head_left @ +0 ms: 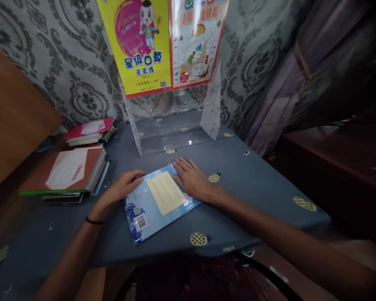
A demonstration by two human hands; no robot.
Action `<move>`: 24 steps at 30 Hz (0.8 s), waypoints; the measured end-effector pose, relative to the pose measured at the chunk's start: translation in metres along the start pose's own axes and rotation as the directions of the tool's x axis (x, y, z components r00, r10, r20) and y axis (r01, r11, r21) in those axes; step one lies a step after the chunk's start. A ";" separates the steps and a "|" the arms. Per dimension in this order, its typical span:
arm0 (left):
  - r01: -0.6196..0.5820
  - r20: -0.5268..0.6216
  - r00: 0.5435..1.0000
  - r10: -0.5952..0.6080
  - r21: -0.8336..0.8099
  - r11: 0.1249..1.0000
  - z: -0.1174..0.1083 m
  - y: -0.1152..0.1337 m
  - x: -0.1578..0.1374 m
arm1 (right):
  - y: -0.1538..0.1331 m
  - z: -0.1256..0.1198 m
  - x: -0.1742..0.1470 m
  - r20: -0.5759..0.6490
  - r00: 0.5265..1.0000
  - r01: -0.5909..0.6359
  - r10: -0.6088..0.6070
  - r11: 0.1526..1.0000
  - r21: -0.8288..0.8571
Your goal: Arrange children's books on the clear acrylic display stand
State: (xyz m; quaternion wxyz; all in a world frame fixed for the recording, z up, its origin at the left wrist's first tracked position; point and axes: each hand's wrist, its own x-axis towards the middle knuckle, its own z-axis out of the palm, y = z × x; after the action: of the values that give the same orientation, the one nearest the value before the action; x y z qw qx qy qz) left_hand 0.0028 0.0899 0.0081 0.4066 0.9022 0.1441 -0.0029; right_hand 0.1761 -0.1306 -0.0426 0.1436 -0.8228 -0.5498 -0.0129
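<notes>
A light blue book [155, 225] with a cream text panel and a barcode lies flat on the table, turned at a slant. My right hand [192, 179] rests flat over its far right part, fingers stretched out and together. On the book's left edge lies my left hand [125, 185], thumb reaching onto the cover and the other fingers extended along the side. A dark band circles my left wrist. Neither hand is wrapped round the book.
Beyond the book stands a clear acrylic rack [211, 110] holding a yellow workbook [144, 46] and a red-edged book [196, 50]. Two stacks of books, one brown-topped [44, 171], one pink-topped [108, 123], sit at left. A patterned cloth [253, 196] covers the table; a purple curtain [275, 100] hangs right.
</notes>
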 end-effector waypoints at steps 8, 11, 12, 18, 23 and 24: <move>0.329 0.251 0.938 -0.239 -0.423 0.844 -0.024 -0.012 0.024 | -0.068 0.009 0.014 0.010 0.980 0.200 -0.199 0.976 -0.085; 0.348 0.284 0.929 -0.238 -0.454 0.820 -0.024 -0.012 0.030 | -0.104 0.008 0.019 -0.003 0.963 0.270 -0.271 0.962 -0.036; 0.346 0.282 0.930 -0.236 -0.454 0.821 -0.024 -0.011 0.031 | -0.114 0.008 0.021 -0.021 0.955 0.295 -0.296 0.955 -0.019; 0.365 0.254 0.927 -0.278 -0.427 0.827 -0.024 -0.005 0.028 | -0.155 0.020 0.026 -0.067 0.869 0.494 -0.491 0.868 0.051; 0.311 0.223 0.946 -0.236 -0.421 0.852 -0.022 -0.011 0.025 | -0.160 0.027 0.016 -0.013 0.834 0.550 -0.552 0.829 0.103; 0.302 0.222 0.948 -0.227 -0.413 0.859 -0.021 -0.013 0.026 | -0.158 0.026 0.012 -0.002 0.825 0.561 -0.564 0.820 0.116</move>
State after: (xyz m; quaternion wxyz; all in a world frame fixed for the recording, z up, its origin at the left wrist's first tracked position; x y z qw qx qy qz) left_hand 0.0216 0.1202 0.0094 0.6066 0.7544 0.2294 -0.1010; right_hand 0.0335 -0.0575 -0.0299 0.1703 -0.6147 -0.7701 -0.0105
